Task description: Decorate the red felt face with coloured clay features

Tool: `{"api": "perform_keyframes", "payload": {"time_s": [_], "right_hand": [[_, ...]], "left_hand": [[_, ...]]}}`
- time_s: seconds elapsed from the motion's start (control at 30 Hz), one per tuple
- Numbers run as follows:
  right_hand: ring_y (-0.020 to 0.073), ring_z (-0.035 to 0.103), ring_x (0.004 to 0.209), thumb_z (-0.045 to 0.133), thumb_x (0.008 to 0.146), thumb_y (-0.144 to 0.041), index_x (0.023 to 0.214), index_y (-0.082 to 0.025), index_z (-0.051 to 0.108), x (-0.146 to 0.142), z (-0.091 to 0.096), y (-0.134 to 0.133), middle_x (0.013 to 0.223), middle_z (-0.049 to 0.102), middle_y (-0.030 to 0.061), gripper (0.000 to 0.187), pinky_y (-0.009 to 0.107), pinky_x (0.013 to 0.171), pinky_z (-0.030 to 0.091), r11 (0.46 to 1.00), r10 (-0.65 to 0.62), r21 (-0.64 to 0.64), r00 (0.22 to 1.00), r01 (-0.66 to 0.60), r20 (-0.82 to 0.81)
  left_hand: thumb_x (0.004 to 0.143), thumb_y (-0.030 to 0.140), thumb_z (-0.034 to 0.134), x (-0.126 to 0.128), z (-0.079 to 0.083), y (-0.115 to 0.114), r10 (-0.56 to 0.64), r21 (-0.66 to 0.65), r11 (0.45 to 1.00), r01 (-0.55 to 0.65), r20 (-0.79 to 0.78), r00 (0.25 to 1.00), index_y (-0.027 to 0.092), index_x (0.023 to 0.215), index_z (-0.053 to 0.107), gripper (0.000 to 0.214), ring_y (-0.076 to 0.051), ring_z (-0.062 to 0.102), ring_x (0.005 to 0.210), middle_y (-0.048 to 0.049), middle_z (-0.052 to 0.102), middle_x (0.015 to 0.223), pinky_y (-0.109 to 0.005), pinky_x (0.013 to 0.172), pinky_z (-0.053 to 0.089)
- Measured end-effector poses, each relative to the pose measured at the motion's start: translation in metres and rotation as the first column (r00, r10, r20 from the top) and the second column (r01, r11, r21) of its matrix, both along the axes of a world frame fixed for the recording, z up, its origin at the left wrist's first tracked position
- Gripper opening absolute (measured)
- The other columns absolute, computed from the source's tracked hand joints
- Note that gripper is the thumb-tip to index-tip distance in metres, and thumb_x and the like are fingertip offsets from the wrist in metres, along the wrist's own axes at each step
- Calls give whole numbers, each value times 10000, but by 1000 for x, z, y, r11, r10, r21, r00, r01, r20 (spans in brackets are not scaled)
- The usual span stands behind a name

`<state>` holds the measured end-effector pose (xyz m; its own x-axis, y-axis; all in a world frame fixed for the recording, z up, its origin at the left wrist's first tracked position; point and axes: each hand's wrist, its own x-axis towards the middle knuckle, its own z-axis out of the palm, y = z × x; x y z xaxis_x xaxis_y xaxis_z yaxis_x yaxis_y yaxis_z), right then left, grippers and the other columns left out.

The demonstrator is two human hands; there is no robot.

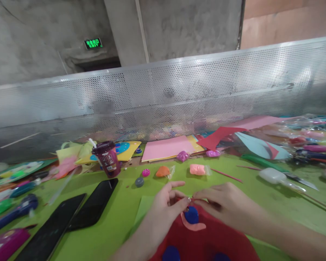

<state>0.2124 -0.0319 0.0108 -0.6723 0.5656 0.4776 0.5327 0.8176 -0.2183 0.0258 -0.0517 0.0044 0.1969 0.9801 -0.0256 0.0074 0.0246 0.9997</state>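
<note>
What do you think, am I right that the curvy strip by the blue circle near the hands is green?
Not quite: the head view shows that the curvy strip is pink, not green. It does sit by the blue circle, near the left hand and the right hand.

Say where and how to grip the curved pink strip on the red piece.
Probably the right end of the curved pink strip, pinched lightly across its width from the near right side. That end reaches past the blue disc, with red surface around it; the left end curves up close to the left hand. It lies flat on the red piece, so I'd ease it up gently.
</note>
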Motion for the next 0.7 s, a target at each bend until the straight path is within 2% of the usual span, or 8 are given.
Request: {"api": "perform_keyframes", "payload": {"time_s": [0.2, 0.37, 0.5, 0.7], "right_hand": [[120, 534, 484, 453, 858, -196, 899, -176, 676, 4, 2, 6, 618, 651, 18, 228, 221, 473, 345, 998, -59, -33, 998, 59, -3], [112, 464, 430, 457, 839, -216, 851, -177, 673, 8, 2, 18, 509, 568, -8, 220, 216, 451, 313, 989, -138, -48, 990, 139, 28], [129, 491, 483, 465, 826, -229, 835, -196, 670, 17, -3, 32, 531, 564, -6, 207, 223, 498, 339, 976, -214, -29, 974, 217, 71], [113, 430, 458, 473, 815, -206, 822, -170, 646, 27, -6, 49, 519, 515, -18, 178, 215, 482, 316, 969, -227, -73, 969, 235, 102]], "left_hand": [[711, 257, 650, 0, 3, -1, 22, -13, 1000, -22, -18, 1000, 156, 1107, 497, 436, -144, 563, 735, 5, 593, 774, -267, 707, 401], [704, 252, 649, 0, 3, -2, 27, -11, 1000, -27, -55, 998, 142, 1121, 487, 460, -150, 558, 746, -13, 607, 799, -272, 713, 392], [683, 264, 668, 1, 4, -1, 40, -10, 999, -41, -66, 997, 143, 1110, 501, 474, -167, 573, 771, -19, 625, 802, -284, 733, 387], [691, 264, 670, 1, 3, -1, 27, 1, 1000, -27, -52, 998, 139, 1086, 510, 444, -166, 582, 758, -19, 625, 781, -281, 715, 401]]}}
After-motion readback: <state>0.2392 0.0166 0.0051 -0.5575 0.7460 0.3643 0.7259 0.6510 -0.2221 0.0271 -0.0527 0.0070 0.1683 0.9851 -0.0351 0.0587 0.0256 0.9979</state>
